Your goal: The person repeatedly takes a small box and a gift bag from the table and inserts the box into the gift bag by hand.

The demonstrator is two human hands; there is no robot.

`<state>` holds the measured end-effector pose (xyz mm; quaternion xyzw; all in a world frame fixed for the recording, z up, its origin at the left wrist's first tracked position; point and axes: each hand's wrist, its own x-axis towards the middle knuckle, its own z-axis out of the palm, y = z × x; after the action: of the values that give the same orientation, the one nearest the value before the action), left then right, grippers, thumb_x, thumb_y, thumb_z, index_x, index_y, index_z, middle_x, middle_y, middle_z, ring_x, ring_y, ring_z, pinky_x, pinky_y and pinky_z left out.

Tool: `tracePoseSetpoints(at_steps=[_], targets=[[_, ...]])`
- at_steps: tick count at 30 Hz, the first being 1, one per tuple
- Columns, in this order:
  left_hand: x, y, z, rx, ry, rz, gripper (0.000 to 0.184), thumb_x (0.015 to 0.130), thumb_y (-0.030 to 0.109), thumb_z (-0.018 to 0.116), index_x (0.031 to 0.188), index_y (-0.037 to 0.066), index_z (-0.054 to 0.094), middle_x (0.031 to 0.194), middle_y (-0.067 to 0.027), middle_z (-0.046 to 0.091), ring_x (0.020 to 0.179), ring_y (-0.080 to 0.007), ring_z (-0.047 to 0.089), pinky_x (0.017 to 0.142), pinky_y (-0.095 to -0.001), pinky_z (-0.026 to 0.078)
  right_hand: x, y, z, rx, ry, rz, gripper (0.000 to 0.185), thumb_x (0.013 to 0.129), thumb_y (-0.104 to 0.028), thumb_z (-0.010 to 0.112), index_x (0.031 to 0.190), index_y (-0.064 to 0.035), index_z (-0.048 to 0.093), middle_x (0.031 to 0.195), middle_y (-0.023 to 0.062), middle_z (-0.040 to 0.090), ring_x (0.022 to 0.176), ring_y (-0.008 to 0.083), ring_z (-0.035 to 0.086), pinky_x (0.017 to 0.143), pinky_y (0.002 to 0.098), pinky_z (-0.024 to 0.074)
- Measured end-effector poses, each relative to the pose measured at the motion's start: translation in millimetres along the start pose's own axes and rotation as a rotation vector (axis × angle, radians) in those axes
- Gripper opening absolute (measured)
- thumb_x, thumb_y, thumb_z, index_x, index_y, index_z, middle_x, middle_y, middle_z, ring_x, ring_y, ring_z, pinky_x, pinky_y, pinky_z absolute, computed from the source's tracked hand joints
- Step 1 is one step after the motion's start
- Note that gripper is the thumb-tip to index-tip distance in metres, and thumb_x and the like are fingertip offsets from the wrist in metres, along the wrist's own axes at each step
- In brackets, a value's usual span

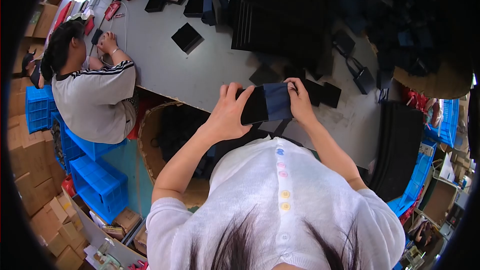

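Note:
Just in front of my chest, at the table's near edge, I hold a flat black-and-navy box [278, 102] in both hands. Its left part is black and its right part is a dark blue panel. My left hand [227, 112] grips the black end, thumb below and fingers over the top. At the blue end, my right hand [301, 102] pinches the upper right corner, and its fingertips are partly hidden. Dark flat pieces [330, 95] lie on the table just beyond my right hand.
A grey table [160, 65] carries a tall black stack [280, 15], an open black box [186, 38] and several small boxes. A co-worker [95, 90] sits at left, handling a small dark item. Below are blue crates [100, 185] and a large carton [145, 135].

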<state>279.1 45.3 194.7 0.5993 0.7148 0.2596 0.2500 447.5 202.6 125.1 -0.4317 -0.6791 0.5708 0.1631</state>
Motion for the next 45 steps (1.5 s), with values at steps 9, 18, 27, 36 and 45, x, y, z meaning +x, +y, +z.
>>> tracePoseSetpoints(at_steps=[9,18,27,36,45], targets=[[8.7,-11.7,14.5,-0.539,0.219,-0.019,0.085,0.069,0.018,0.068,0.143,0.003,0.028,0.141,-0.0173,0.028,0.132,-0.0339,0.024,0.11,-0.0386,0.024,-1.4,-18.9,-1.0,-0.067,-0.056,0.019,0.016,0.096,-0.019,0.046,0.109,-0.0109,0.052,0.081,0.0105,0.057,0.075,0.0194,0.055,0.072,0.0308,0.0438],[28.8,1.6,43.6,-0.85,0.383,-0.005,0.06,0.097,0.042,0.039,0.143,0.004,0.034,0.145,-0.0164,0.031,0.137,-0.0288,0.027,0.113,-0.0373,0.018,-20.1,-28.0,39.4,0.046,0.002,-0.118,0.018,0.099,-0.02,0.04,0.115,-0.0124,0.043,0.09,0.016,0.056,0.084,0.023,0.058,0.077,0.035,0.0449],[-80.0,-82.9,-11.8,-0.105,-0.066,-0.241,0.043,0.07,0.007,0.067,0.113,0.004,0.062,0.123,-0.0148,0.053,0.115,-0.0328,0.05,0.101,-0.0379,0.039,22.6,33.8,-75.4,-0.412,-0.031,-0.334,0.059,0.069,-0.011,0.067,0.125,-0.0077,0.051,0.118,0.0147,0.055,0.11,0.0292,0.056,0.093,0.0397,0.0462],[-75.3,-49.1,-8.2,0.037,0.027,-0.442,0.044,0.078,0.018,0.069,0.118,0.001,0.058,0.123,-0.0179,0.054,0.116,-0.0355,0.049,0.099,-0.0406,0.041,128.2,166.9,-305.8,-1.253,0.262,0.444,0.109,0.062,-0.025,0.078,0.148,-0.0202,0.012,0.148,0.0198,0.026,0.136,0.0374,0.028,0.104,0.0512,0.0347],[30.0,15.4,47.4,-0.699,-0.134,-0.371,0.082,0.073,0.026,0.078,0.141,0.005,0.037,0.14,-0.0146,0.044,0.131,-0.0265,0.04,0.105,-0.0387,0.037,39.5,9.0,-173.7,-0.162,-0.25,-0.03,0.108,0.057,-0.019,0.085,0.145,-0.0043,0.024,0.134,0.0218,0.045,0.122,0.0311,0.048,0.102,0.0406,0.0384]])
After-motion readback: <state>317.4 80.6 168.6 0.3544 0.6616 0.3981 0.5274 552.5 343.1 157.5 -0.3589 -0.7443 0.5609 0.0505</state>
